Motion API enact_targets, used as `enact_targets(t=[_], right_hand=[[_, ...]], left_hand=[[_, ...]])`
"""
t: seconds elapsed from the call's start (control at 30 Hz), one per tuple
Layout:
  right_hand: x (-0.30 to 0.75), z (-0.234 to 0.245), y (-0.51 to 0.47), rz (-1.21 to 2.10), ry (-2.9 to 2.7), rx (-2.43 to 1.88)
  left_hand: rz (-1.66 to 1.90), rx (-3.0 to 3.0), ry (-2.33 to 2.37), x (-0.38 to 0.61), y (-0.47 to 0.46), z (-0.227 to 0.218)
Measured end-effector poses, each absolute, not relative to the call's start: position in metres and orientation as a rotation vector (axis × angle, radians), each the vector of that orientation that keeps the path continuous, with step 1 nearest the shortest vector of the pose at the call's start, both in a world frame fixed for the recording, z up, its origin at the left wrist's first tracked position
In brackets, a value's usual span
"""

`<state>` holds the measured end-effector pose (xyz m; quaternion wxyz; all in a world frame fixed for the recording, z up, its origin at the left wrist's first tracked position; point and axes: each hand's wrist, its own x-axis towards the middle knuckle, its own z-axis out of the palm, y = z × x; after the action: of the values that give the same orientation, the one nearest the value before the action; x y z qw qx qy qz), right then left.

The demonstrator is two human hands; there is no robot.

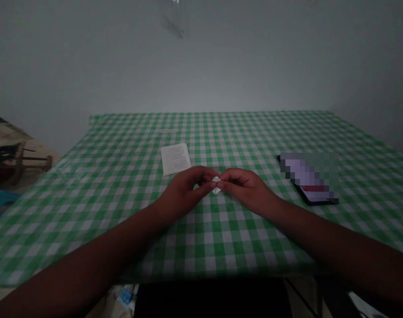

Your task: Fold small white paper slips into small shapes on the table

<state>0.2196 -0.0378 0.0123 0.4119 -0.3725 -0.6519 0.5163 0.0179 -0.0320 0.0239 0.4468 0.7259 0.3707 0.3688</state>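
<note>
White folded paper piece (216,184) sits between the two hands above the middle of the table, pinched from both sides. The left hand (184,190) grips its left edge with the thumb and forefinger closed on it; the remaining fingers curl loosely toward the palm. The right hand (244,185) grips the right edge in the same manner, fingertips (221,185) pressed against the paper. Both hands rest low over the green-and-white checked tablecloth (221,247); whether the paper touches the cloth cannot be determined. A printed paper sheet (175,158) lies flat on the cloth just beyond the left hand, apart from it. A dark phone (309,179) lies flat to the right of the right hand, well apart.
</note>
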Motion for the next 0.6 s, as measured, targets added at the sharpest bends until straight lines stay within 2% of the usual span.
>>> enact_targets(t=[0.23,0.5,0.6], right_hand=[[0.2173,0.012,-0.0416,1.259,-1.673,-0.948],[0.2148,0.0132,-0.0433,1.064,-1.811,-1.0],[0.2155,0.0134,-0.0428,1.123,-1.777,-1.026]], left_hand=[[0.875,1.692,0.935,0.0207,-0.0334,0.0261],[0.824,1.719,1.044,0.0229,-0.0349,0.0276],[0.846,1.643,1.058,0.0238,-0.0341,0.0289]])
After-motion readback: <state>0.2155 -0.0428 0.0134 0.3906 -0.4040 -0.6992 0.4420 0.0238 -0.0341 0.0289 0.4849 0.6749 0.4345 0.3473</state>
